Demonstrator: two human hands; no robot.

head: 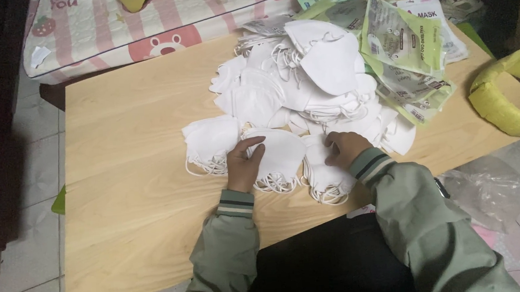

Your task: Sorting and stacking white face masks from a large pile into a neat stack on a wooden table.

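The left hand [244, 163] rests flat, fingers spread narrow, on top of a small stack of white face masks [279, 157] near the near edge of the table [125, 171]. The stack lies directly under and just ahead of this hand, its long axis running left to right, parallel to the near edge. Elastic loops hang out at its near side.

The right hand [344, 148] rests fingers-down on a second stack of masks [324, 181], just beside the first and touching it on its right. Neither hand grips anything; both press down with fingers loosely curled. The left hand is the nearer one to the middle stack.

A third stack [209, 143] lies to the left of the left hand, just beside the middle stack.

Beyond the hands, toward the far edge, a large loose heap of masks [309, 72] covers the table's middle. Empty green-and-clear pouches [403, 49] lie piled at the far right corner, overlapping the heap; whether any holds masks cannot be told.

Off the right edge, a yellow-wrapped ring [503, 95] and a crumpled clear plastic bag [490, 190] rest on the floor. A pink-striped mat [147, 27] lies beyond the far edge.
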